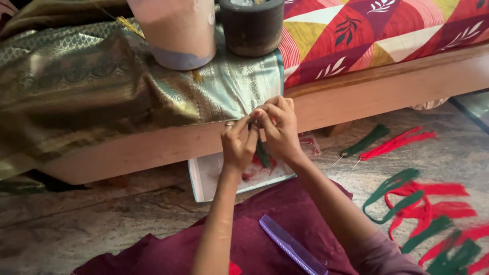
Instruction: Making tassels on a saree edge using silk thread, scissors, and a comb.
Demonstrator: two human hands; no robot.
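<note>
My left hand (238,143) and my right hand (277,127) meet at the lower edge of a green and gold silk cloth (102,81) draped over a wooden bed frame (367,91). Both pinch the cloth's edge, where dark green threads (262,153) hang down between my fingers. The left hand wears a ring. A purple comb (291,246) lies on the maroon cloth (265,224) over my lap, below my forearms.
A pinkish pot (178,33) and a dark stone mortar (252,25) weigh the silk down on the bed. A patterned red and yellow bedsheet (387,25) covers the mattress. Green and red thread bundles (428,214) lie on the stone floor at right. A white tray (214,175) sits under the bed edge.
</note>
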